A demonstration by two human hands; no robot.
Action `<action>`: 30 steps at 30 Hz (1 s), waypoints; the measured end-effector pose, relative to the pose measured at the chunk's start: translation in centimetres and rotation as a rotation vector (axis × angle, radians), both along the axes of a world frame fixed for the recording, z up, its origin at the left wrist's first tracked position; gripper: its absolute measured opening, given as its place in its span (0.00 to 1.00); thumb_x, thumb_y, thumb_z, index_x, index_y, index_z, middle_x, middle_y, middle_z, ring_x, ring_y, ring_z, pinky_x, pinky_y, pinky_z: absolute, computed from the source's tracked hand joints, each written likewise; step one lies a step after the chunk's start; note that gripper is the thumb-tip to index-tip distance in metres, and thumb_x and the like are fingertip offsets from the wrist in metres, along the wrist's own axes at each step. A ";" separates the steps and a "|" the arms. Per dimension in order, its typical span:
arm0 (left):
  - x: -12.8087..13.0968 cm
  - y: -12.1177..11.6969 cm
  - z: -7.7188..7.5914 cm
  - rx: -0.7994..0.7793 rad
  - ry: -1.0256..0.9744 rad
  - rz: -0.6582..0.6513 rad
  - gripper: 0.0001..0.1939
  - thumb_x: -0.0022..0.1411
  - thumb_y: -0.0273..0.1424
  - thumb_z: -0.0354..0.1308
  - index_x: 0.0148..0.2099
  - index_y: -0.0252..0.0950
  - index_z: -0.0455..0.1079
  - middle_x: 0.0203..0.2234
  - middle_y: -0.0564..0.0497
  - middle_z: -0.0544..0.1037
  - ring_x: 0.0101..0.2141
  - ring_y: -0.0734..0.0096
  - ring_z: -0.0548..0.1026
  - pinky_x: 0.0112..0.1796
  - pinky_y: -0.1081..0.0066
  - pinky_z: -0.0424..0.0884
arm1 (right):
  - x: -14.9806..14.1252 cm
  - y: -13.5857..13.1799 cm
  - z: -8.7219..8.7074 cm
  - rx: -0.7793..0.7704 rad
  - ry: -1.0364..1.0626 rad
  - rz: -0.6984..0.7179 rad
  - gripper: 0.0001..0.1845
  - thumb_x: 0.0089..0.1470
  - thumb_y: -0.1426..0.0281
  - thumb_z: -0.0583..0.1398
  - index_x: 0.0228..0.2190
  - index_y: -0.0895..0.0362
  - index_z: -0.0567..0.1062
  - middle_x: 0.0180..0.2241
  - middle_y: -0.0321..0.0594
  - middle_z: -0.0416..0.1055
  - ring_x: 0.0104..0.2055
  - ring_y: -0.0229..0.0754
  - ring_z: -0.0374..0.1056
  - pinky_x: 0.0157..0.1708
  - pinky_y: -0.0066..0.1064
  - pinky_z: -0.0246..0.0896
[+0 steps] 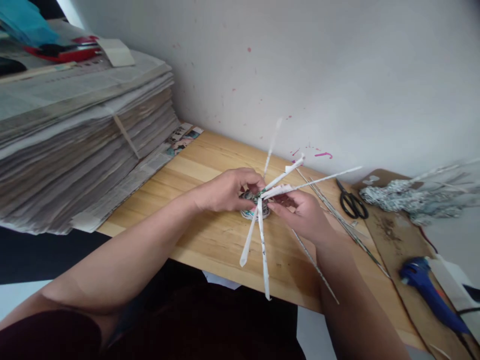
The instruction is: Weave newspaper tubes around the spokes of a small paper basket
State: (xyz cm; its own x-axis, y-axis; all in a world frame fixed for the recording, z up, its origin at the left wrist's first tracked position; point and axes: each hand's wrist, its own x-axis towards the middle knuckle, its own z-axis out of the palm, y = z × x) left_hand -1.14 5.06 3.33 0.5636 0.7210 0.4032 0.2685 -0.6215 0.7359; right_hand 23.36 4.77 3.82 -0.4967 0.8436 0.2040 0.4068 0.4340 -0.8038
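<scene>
A small round basket woven from rolled newspaper (255, 214) sits low over the wooden table. White paper tubes (264, 250) fan out from it on several sides, some toward the wall and some toward my body. My left hand (240, 187) grips the basket's left side, thumb in front and fingers curled behind. At the right, my right hand (302, 212) has its fingers closed at the basket's edge, under a tube that crosses them. The basket's middle is partly covered by my fingers and the tubes.
Loose thin paper tubes (348, 227) lie right of my right hand, near black-handled scissors (352, 202). Cardboard (390, 240) holds a bundle of twisted paper (393, 197) and a blue glue gun (431, 290). A tall newspaper stack (86, 145) stands left; a wall (300, 75) rises behind.
</scene>
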 end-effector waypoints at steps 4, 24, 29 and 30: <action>-0.1 0.0 0.0 -0.023 0.030 0.037 0.10 0.59 0.31 0.69 0.42 0.36 0.75 0.36 0.51 0.79 0.36 0.72 0.75 0.38 0.72 0.69 | 2.0 1.0 0.6 0.277 -0.287 -0.112 0.11 0.59 0.69 0.65 0.44 0.55 0.82 0.42 0.45 0.83 0.42 0.50 0.79 0.46 0.45 0.74; 0.1 0.1 -0.6 0.021 0.015 -0.002 0.06 0.65 0.34 0.64 0.42 0.37 0.77 0.35 0.49 0.79 0.37 0.69 0.76 0.41 0.69 0.72 | 0.8 -0.6 2.1 0.821 -0.239 -0.340 0.09 0.64 0.71 0.61 0.36 0.47 0.81 0.39 0.38 0.83 0.47 0.52 0.76 0.54 0.50 0.69; 0.4 -0.1 -0.8 -0.009 0.015 0.027 0.07 0.65 0.36 0.66 0.39 0.37 0.77 0.33 0.50 0.78 0.36 0.69 0.75 0.41 0.69 0.72 | 1.8 -3.1 4.1 1.138 -0.206 -0.462 0.12 0.62 0.70 0.63 0.43 0.41 0.83 0.40 0.39 0.81 0.52 0.58 0.73 0.56 0.55 0.67; 0.5 -0.2 -0.8 -0.014 0.018 0.034 0.08 0.65 0.36 0.66 0.39 0.37 0.77 0.33 0.50 0.78 0.36 0.69 0.75 0.40 0.69 0.72 | 2.0 -3.6 4.2 1.164 -0.195 -0.456 0.14 0.61 0.70 0.65 0.45 0.40 0.82 0.40 0.39 0.81 0.53 0.59 0.72 0.56 0.56 0.66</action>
